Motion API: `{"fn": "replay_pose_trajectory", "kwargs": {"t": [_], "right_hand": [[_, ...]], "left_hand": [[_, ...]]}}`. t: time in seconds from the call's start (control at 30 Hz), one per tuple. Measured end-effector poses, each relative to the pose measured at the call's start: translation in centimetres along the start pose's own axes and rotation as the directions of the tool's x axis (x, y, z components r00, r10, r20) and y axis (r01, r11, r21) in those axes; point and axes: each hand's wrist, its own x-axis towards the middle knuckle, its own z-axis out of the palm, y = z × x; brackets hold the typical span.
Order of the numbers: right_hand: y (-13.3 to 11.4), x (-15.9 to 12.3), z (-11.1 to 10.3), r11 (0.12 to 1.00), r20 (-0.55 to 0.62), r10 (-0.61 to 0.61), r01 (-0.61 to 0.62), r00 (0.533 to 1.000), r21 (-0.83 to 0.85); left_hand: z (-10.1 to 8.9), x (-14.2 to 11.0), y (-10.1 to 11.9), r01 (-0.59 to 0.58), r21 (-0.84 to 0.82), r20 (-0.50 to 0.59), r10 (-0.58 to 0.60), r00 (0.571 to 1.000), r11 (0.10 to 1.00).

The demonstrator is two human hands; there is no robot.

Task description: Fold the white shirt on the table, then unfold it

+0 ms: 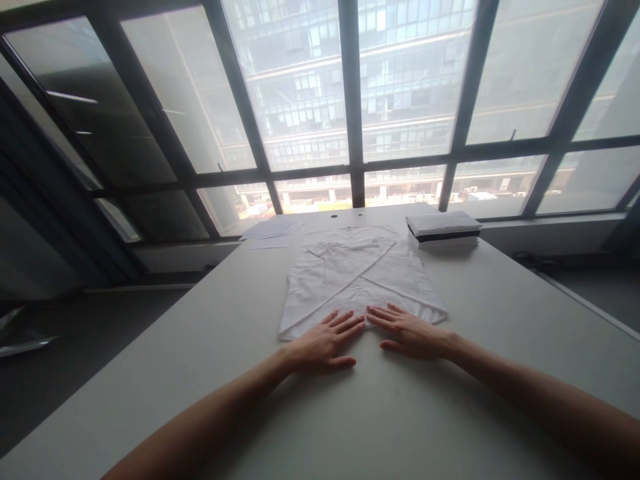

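Note:
A white cloth garment (345, 273), probably a shirt, lies spread on the table with its sides folded in, so that slanting edges cross its middle. Wrinkles run over its surface. My left hand (327, 341) lies flat with fingers stretched over the near edge of the garment, thumb on the table. Beside it, my right hand (405, 331) rests palm down on the same near edge, fingers spread. The fingertips of both hands almost meet. Neither hand grips anything.
On the white table (210, 353), a stack of folded white and black cloth (444, 230) stands at the back right. Sheets of paper (270, 230) lie at the back left. Large windows (355, 100) rise behind the table, and a dark curtain (55, 180) hangs at the left.

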Motion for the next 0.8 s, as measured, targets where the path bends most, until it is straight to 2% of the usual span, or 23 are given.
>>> {"fn": "replay_pose_trajectory", "kwargs": {"t": [0.4,0.8], "right_hand": [[0.24,-0.04,-0.16,0.998,-0.036,-0.028,0.031,0.999,0.063],[0.08,-0.02,-0.19,1.000,-0.017,-0.007,0.008,1.000,0.025]], "left_hand": [[-0.14,-0.04,0.15,0.017,-0.031,-0.011,-0.018,1.000,0.999],[-0.18,-0.09,0.16,0.024,-0.037,0.002,-0.024,1.000,0.999]]}}
